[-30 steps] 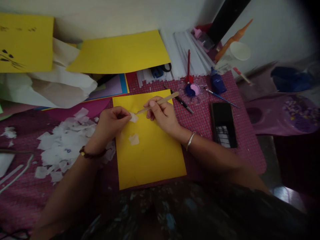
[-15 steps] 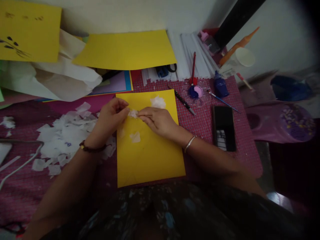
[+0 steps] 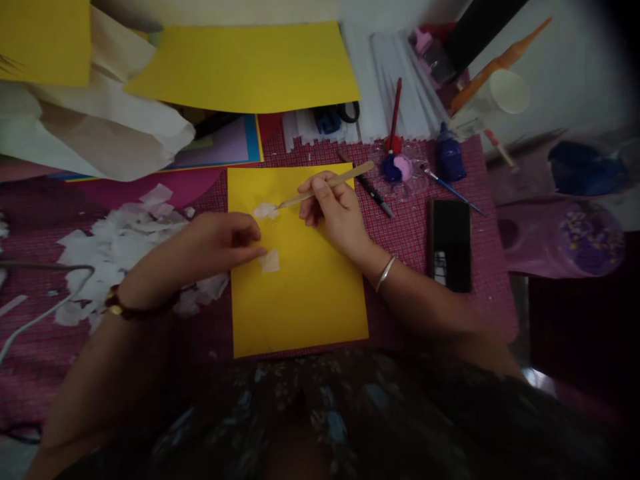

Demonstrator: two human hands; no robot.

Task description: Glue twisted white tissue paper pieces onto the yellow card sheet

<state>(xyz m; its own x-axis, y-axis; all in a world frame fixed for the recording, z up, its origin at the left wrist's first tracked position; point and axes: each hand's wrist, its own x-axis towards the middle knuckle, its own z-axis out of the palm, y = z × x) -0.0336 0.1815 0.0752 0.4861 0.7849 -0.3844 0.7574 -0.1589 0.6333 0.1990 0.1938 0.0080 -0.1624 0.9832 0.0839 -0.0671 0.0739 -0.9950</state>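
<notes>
A yellow sheet of paper (image 3: pixel 300 300) lies in front of me. My right hand (image 3: pixel 333 207) grips a thin, light wooden stick (image 3: pixel 345 176), its narrow tip pointing down-left at a crumpled white bit of tissue paper (image 3: pixel 265 211) on the sheet. Over the sheet's left edge is my left hand (image 3: pixel 225 240), thumb and fingers apart, nothing visible between them. Its thumb tip is at the edge of a small pale tissue square (image 3: pixel 271 261); whether they touch, I cannot tell. The sheet's upper right part is partly hidden by my right hand.
A heap of torn white tissue pieces (image 3: pixel 115 240) lies left of the sheet. To the right are a dark pen (image 3: pixel 374 195), a paint palette (image 3: pixel 395 168), a blue-handled paintbrush (image 3: pixel 455 191), a blue paint bottle (image 3: pixel 450 153) and a phone (image 3: pixel 450 247). Another yellow sheet (image 3: pixel 255 67) is behind.
My right hand has lifted from the white tissue bit and turned, with the wooden stick now showing. My left hand has moved down toward the tissue square. The whole view has shifted slightly.
</notes>
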